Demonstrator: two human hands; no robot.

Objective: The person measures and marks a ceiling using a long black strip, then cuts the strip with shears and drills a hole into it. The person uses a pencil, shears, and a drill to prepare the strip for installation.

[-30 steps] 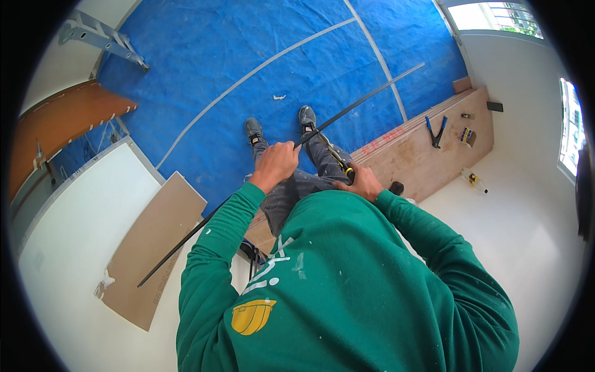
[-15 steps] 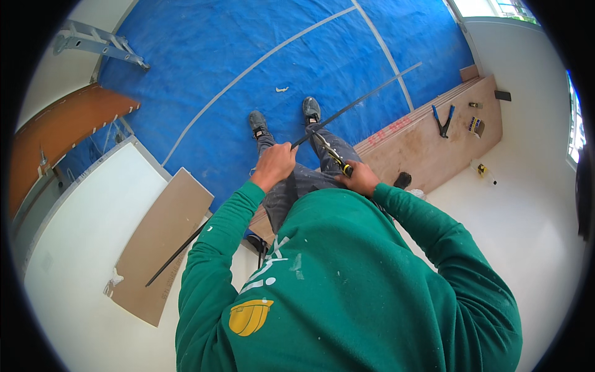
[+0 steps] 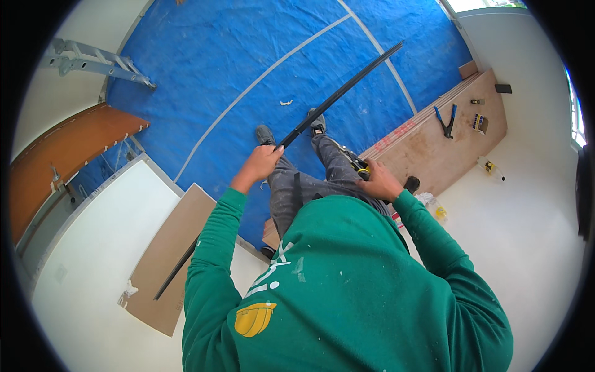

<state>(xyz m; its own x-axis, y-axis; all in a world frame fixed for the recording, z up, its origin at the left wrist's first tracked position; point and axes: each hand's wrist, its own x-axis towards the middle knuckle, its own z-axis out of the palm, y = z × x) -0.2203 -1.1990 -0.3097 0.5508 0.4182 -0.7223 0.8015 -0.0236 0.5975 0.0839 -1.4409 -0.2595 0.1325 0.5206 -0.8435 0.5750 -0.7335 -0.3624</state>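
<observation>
Head view: left grip [image 3: 263, 163] is clamping the long black strip [image 3: 339, 93], slanting above the blue sheet [image 3: 204, 49]; right grip [image 3: 380, 182] is wrapping yellow-black snips [image 3: 359, 166] beside the right leg [image 3: 326, 160]. Such length is probably calling for a near-balance hold, snips pointing clear of the leg.

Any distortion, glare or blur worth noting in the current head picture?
Head view: black surround crops the corners; the orange board bows toward the rim. Same view: the right-hand window is largely washed out. Also head view: the black bar and left hand show no strong blur; distant small items lack fine detail.
</observation>
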